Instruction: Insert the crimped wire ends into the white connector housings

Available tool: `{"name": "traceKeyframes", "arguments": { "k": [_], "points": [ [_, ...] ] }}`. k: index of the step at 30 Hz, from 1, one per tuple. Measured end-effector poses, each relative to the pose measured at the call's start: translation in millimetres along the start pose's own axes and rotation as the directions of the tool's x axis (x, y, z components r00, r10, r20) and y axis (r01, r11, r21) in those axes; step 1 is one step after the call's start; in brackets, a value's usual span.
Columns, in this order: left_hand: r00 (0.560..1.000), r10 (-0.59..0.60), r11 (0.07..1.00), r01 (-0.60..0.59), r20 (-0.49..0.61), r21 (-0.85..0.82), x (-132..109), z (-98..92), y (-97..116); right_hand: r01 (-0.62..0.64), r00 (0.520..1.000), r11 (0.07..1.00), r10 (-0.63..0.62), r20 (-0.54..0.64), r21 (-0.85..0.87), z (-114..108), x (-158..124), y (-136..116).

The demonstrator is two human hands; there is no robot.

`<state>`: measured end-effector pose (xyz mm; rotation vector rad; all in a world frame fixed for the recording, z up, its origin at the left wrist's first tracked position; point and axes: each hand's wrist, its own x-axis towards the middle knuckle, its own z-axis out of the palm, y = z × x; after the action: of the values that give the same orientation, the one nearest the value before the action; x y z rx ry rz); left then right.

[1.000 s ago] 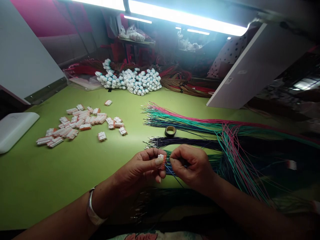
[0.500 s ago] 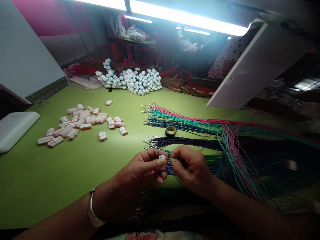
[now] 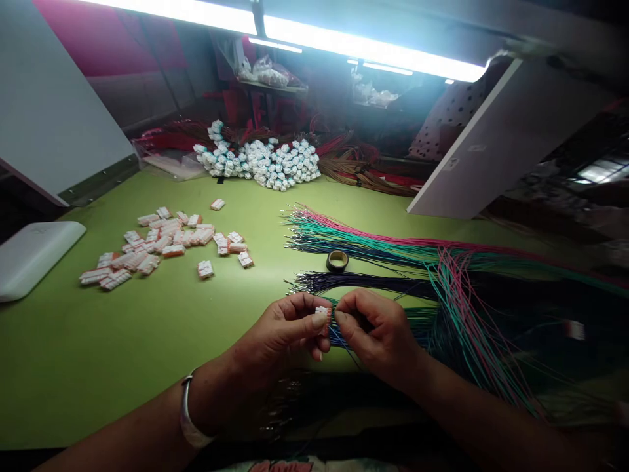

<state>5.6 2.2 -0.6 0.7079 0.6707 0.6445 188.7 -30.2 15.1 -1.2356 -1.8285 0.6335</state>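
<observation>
My left hand [image 3: 287,328] pinches a small white and orange connector housing [image 3: 323,316] between thumb and fingers, its orange side facing right. Close beside that side, my right hand [image 3: 374,326] is closed in a thumb-and-finger pinch; whatever it grips is too small to make out. Thin blue wires [image 3: 339,337] pass below the connector, between the hands. Loose white and orange connectors [image 3: 167,233] lie in a pile at the left. Bundles of pink and green wires [image 3: 363,229] and dark wires [image 3: 363,282] stretch rightward, their metal-tipped ends pointing left.
A roll of black tape [image 3: 337,261] lies between the wire bundles. White plugs [image 3: 275,164] on brown and red wires are heaped at the back. A white plastic case [image 3: 42,255] sits far left. Upright panels [image 3: 466,144] flank the green table [image 3: 196,347] beneath a bright tube lamp.
The whole view has shifted slightly, with the scene sitting a little lower and further right. Both hands keep nearly the same pose around the connector.
</observation>
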Motion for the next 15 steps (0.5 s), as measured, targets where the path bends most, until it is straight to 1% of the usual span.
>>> {"name": "traceKeyframes", "arguments": {
  "k": [2,7,12,15],
  "points": [
    [1.0,0.002,1.0,-0.002,0.008,-0.002,-0.1,-0.2,-0.2,0.018,1.0,1.0,-0.018,0.011,0.001,0.5,0.3,1.1],
    [1.0,-0.002,1.0,0.002,0.01,-0.006,-1.1,0.2,-1.0,0.017,1.0,1.0,-0.017,0.001,-0.012,4.4,-3.0,4.7],
    [1.0,-0.01,0.999,0.01,-0.008,0.039,-1.8,-0.6,-1.9,0.024,1.0,1.0,-0.024,-0.002,0.009,7.9,-5.8,5.8],
    [1.0,-0.011,0.998,0.011,0.007,0.068,-1.4,-2.2,-2.8,0.013,1.0,1.0,-0.013,-0.007,0.016,8.4,-5.0,5.3]
  ]
}}
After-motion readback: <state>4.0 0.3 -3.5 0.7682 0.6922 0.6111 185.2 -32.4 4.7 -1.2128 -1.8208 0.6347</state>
